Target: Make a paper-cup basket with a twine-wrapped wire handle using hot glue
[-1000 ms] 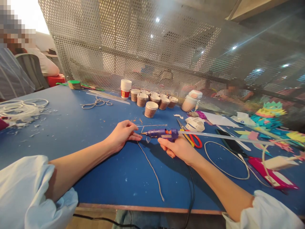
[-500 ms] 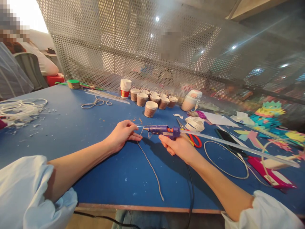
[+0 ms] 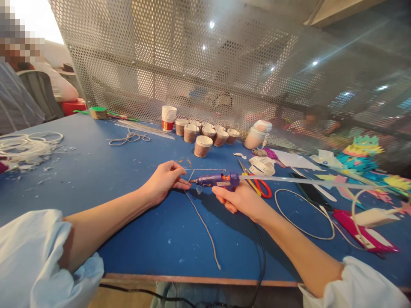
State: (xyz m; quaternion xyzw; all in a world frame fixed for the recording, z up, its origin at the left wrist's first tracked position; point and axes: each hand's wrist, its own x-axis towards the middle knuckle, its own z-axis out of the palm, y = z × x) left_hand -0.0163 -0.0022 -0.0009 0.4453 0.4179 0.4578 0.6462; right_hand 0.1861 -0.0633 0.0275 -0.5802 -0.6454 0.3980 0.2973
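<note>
My right hand grips a purple hot glue gun, with a long clear glue stick running out of its back to the right. Its metal nozzle points left and is close to the fingertips of my left hand; whether it touches anything there is hard to tell. A thin grey cord is pinched between my left thumb and fingers, its tail lying curved toward the table's front edge. From the same fingertips a thin pale strand extends to the right behind the nozzle.
Small brown-wrapped paper cups stand toward the back beside stacked white cups. Scissors, a phone and a magenta packet lie right. Coiled white cord is left. The gun's black cable drops over the front edge.
The glue gun has tilted and shifted slightly down and left, bringing its nozzle nearer my left fingertips. Its glue stick's rear end has swung upward. My left hand stays in place.
</note>
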